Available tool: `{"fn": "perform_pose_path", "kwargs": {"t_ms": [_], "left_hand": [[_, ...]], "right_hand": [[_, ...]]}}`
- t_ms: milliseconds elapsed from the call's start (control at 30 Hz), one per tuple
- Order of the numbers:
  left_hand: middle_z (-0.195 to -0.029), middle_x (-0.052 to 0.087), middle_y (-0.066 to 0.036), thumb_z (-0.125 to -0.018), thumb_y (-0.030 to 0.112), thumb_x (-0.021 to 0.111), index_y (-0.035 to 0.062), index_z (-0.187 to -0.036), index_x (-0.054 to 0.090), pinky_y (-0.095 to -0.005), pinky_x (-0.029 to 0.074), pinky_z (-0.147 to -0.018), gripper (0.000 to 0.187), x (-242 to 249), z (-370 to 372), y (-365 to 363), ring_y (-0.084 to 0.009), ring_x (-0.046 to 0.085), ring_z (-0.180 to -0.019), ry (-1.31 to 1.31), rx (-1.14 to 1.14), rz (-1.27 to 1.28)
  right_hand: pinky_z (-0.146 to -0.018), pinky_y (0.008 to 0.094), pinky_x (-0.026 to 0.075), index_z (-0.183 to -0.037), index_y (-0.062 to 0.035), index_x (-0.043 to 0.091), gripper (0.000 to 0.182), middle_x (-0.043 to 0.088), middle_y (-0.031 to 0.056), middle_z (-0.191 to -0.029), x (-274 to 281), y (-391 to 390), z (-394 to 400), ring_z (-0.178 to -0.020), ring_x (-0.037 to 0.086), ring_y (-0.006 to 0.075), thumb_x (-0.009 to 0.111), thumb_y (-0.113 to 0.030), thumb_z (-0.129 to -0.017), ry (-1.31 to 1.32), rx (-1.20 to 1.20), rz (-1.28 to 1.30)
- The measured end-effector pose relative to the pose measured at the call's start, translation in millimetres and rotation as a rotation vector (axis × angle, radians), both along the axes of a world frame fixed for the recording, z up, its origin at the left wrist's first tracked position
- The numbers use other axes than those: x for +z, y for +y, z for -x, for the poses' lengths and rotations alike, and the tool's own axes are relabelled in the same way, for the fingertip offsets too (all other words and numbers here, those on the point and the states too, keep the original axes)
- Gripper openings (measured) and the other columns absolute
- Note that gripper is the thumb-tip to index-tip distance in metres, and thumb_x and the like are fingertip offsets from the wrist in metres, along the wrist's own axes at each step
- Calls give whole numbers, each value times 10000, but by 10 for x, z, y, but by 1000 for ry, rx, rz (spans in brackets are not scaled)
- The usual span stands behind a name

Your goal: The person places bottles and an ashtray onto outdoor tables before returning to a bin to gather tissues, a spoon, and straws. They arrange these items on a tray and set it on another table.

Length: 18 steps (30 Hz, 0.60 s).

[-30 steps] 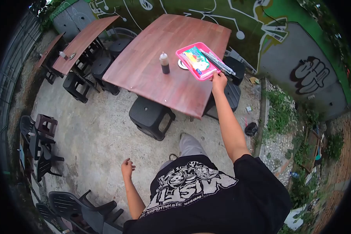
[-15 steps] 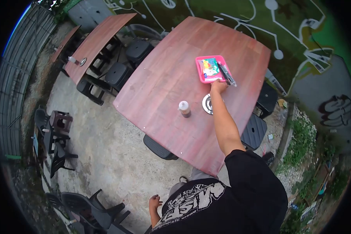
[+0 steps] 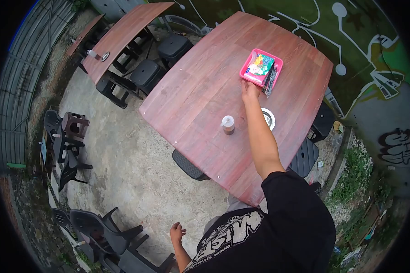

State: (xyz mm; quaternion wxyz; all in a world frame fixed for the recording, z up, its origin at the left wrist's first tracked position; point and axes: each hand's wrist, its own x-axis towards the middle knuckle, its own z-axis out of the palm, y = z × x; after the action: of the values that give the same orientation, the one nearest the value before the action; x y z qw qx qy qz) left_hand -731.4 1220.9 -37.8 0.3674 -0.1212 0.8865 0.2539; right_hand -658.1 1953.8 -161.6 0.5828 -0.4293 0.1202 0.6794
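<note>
A pink plastic tray point(image 3: 242, 74) lies on the wooden table. In it are a colourful packet point(image 3: 260, 64) with green, white and yellow print and a bundle of dark sticks in clear wrap point(image 3: 269, 79), which juts over the near rim. My right hand point(image 3: 250, 91) reaches far out, its fingers stretched to the tray's near left corner and seemingly touching it. Below my forearm is a round metal ashtray point(image 3: 269, 119), partly hidden by the arm. A squeeze bottle with brown contents point(image 3: 228, 125) stands to its left. My left hand point(image 3: 177, 232) hangs at my side, fingers loosely apart, holding nothing.
Dark plastic stools point(image 3: 149, 76) stand around the wooden table point(image 3: 200, 86). Another table point(image 3: 125, 36) is at the upper left. Black chairs point(image 3: 98, 230) stand on the concrete floor at the lower left. A painted wall point(image 3: 300, 18) rises behind the table.
My right hand has shifted from the middle of the tray's near rim to its left corner. The tray sits slightly farther off and turned clockwise. The view has tilted.
</note>
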Motion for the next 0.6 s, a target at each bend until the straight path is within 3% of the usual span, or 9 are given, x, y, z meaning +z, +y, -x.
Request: {"fn": "perform_pose_path", "kwargs": {"t_ms": [33,133,200,267,367,400,433,500,600], "left_hand": [[-1014,621,-176,-882,148,484,-22,-1259,491,-314,534,-546,414,-14,-46,-51,-235,673,-686,-3,-6,-14],[-1015,620,-175,-886,156,490,-29,-1269,476,-316,540,-556,426,-152,-243,-436,-241,673,-687,-25,23,-69],[-1047,610,-180,-882,148,498,-38,-1273,466,-323,547,-563,434,-225,-427,-695,-243,672,-703,-48,44,-93],[-1059,605,-183,-884,151,498,-42,-1274,463,-321,547,-565,437,-271,-638,-1043,-247,672,-719,-36,92,-147],[-1096,594,-166,-808,84,566,3,-1265,503,-315,543,-563,469,-428,-1003,-1720,-240,657,-719,-27,225,-216],[-1075,606,-144,-750,40,584,36,-1247,537,-311,539,-561,499,-464,-1160,-1961,-224,645,-696,26,42,-177],[-1054,617,-123,-692,-4,602,69,-1228,571,-307,535,-558,542,-473,-1319,-2231,-208,632,-673,82,-138,-133],[-1025,627,-107,-647,-30,600,93,-1206,596,-305,531,-554,572,-499,-1652,-2818,-195,619,-657,-16,-140,-134],[-974,642,-86,-613,-49,597,111,-1183,622,-304,524,-549,593,-667,-2091,-3568,-180,608,-643,-51,-42,-182]], "right_hand": [[-876,385,544,-1045,146,461,238,564,192,-1010,51,-136,-56,-916,619,308,527,36,-845,82,90,-91],[-584,225,486,-956,22,570,160,586,83,-818,786,-1169,-521,-700,584,154,548,-83,-837,-170,394,-247],[-413,231,320,-890,-55,577,133,496,18,-656,875,-1844,-838,-497,448,105,513,-152,-826,-363,462,-197],[-367,253,273,-854,-65,587,138,409,-22,-564,918,-2669,-1138,-410,344,80,489,-158,-827,-381,567,-206],[-383,241,297,-911,-46,590,175,441,-12,-591,1025,-4111,-1321,-423,365,87,469,-147,-833,-508,915,-237],[-388,240,304,-941,-37,588,195,451,-8,-606,1115,-4574,-1318,-435,378,88,464,-145,-836,-527,1052,-256],[-425,243,336,-1017,-14,577,231,487,7,-652,1113,-5019,-1313,-501,434,92,482,-120,-834,-365,1160,-229],[-495,246,381,-1075,5,559,259,522,21,-701,1085,-5839,-1156,-592,485,100,535,-64,-826,-182,1388,-92],[-591,255,440,-1091,23,563,286,580,43,-778,1316,-6968,-770,-676,537,117,600,-23,-811,4,1754,-185]]}}
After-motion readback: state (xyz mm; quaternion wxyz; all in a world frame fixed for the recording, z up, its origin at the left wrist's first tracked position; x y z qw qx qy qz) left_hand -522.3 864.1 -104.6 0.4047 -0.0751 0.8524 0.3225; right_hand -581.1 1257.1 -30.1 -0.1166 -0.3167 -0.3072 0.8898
